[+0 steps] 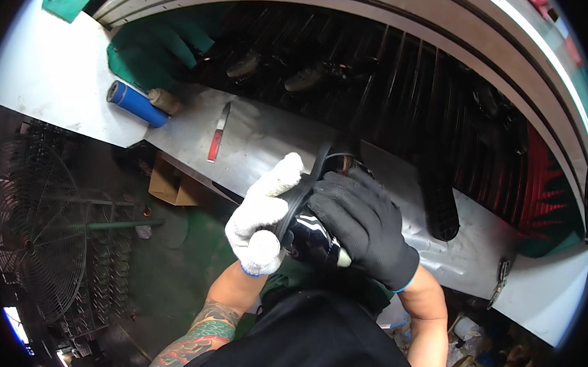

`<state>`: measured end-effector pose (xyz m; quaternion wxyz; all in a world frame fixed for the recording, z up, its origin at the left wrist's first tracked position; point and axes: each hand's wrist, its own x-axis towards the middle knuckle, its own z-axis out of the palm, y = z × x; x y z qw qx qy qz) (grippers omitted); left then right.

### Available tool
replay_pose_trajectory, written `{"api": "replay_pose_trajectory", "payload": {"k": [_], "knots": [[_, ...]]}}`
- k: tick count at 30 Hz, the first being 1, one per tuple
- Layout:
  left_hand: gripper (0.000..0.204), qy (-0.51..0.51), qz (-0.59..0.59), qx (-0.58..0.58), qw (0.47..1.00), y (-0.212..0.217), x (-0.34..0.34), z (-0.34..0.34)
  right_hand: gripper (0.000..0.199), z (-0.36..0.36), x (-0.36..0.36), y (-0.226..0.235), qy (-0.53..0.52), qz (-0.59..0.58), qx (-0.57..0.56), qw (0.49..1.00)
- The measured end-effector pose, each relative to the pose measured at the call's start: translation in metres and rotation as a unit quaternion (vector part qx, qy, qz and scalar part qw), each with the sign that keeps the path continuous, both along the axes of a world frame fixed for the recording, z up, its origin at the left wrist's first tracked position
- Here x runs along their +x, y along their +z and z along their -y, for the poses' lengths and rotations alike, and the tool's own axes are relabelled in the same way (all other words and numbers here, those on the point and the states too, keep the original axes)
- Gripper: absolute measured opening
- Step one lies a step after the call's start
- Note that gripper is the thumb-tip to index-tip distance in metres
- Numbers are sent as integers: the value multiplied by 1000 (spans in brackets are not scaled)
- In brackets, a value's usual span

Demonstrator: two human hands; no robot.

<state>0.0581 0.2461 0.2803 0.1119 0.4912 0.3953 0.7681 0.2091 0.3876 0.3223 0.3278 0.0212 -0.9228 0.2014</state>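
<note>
My left hand (263,215), in a white knit glove, grips the left side of a black shoe (312,236) with white stripes, held in front of my chest. On the shoe's right side lies my right hand (365,224), in a black glove, closed over its upper. A black strap or lace loop (322,160) sticks up from the shoe between the two hands. Much of the shoe is hidden under the gloves.
A curved metal bench (256,138) carries a red-handled knife (217,134), a blue cylinder (136,103) and green cloth (156,50). Behind it runs a dark conveyor with shoes (303,79). A black shoe sole (442,203) lies right. A floor fan (29,223) stands left.
</note>
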Motion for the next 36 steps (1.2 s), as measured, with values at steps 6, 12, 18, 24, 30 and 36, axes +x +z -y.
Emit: {"api": "replay_pose_trajectory", "payload": {"k": [6,12,18,24,30,36], "knots": [[72,8,171,-76,982,-27,37,33,110,71,34,-98,-33,-136,-767,627],[57,9,340,-328,881,-36,60,72,78,89,56,-99,56,47,-946,316],[40,7,94,-533,841,-40,32,75,78,86,52,-103,56,79,-905,414],[6,-49,144,-503,851,-46,-11,33,74,80,49,-102,59,80,-909,404],[31,98,189,-347,913,-63,-42,-50,69,71,53,-101,56,151,-869,469],[32,304,214,-241,897,-85,-12,-63,71,60,47,-88,47,140,-887,438]]}}
